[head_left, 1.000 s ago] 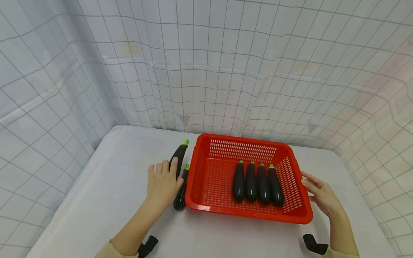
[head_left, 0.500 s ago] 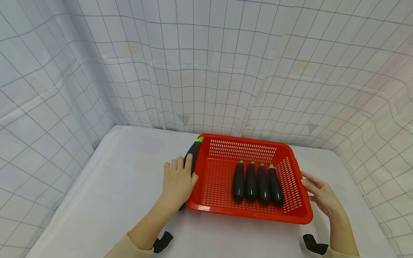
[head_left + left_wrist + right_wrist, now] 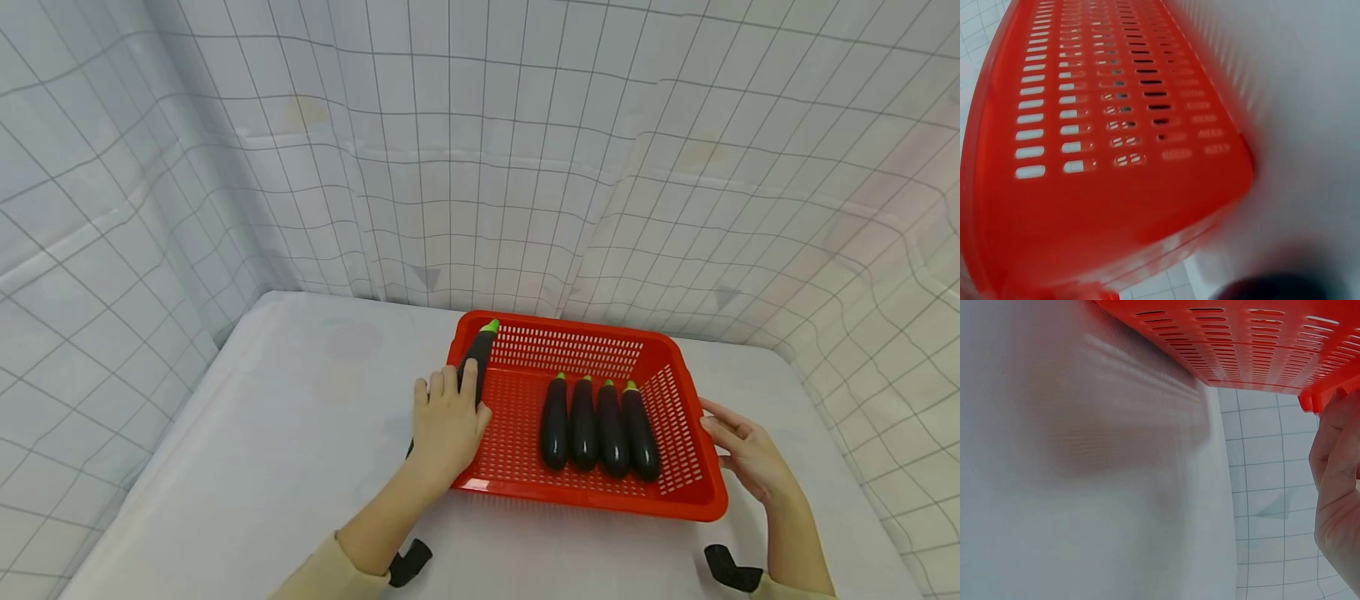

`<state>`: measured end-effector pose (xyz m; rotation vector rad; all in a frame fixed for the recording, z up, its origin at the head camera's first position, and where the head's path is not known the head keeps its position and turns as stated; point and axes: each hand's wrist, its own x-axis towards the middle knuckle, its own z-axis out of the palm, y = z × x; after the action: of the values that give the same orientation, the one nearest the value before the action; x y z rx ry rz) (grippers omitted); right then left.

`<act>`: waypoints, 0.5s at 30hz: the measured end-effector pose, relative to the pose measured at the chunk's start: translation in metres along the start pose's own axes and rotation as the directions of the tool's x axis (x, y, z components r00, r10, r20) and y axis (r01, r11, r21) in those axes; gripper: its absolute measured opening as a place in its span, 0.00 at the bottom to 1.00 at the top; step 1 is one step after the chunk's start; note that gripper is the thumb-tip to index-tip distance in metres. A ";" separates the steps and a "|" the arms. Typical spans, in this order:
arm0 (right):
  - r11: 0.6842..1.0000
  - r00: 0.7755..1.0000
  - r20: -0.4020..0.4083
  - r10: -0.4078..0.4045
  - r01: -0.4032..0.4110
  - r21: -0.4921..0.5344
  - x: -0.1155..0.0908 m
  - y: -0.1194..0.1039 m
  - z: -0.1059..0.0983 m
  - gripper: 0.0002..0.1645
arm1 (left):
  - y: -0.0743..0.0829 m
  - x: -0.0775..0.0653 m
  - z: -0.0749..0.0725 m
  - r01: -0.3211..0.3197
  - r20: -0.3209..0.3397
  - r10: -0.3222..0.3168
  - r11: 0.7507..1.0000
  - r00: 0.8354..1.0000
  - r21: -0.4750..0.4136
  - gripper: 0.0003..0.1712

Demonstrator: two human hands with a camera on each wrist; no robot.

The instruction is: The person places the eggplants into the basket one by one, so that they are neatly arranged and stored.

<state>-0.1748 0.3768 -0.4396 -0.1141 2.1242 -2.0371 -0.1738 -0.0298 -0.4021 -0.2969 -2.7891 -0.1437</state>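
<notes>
My left hand (image 3: 448, 425) grips a dark eggplant (image 3: 477, 350) with a green stem, over the left end of the red plastic basket (image 3: 577, 500). The eggplant slants, stem end away from me; its lower part is hidden under the hand. A dark sliver of another eggplant (image 3: 410, 448) shows left of the hand. Several eggplants (image 3: 583, 425) lie side by side in the basket's right half. My right hand (image 3: 756, 462) holds the basket's right rim, its fingers bent at the edge in the right wrist view. The left wrist view shows the basket's slotted wall (image 3: 1085, 206) close up.
The basket stands on a white-covered table (image 3: 247, 433). White grid-patterned curtain (image 3: 480, 167) hangs behind and at both sides. A black wrist-worn piece (image 3: 411, 563) shows below the left hand, and a similar black piece (image 3: 731, 571) by the right.
My left hand has carried the eggplant rightward from the table to over the basket's left end. The right hand and the basket have stayed put.
</notes>
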 end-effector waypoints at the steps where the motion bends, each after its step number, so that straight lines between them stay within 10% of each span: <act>1: 1.000 1.000 -0.001 0.000 0.000 0.000 0.000 0.000 0.000 0.22 | 0.002 0.000 0.001 0.002 0.004 -0.002 1.000 1.000 0.002 0.32; 15: 1.000 1.000 -0.001 0.002 -0.002 0.010 0.000 0.000 0.000 0.21 | 0.034 0.009 0.019 0.010 0.118 -0.016 0.999 0.993 0.052 0.36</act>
<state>-0.1745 0.3767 -0.4396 -0.1091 2.1139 -2.0469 -0.1807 0.0073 -0.4152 -0.2832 -2.9077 -0.0584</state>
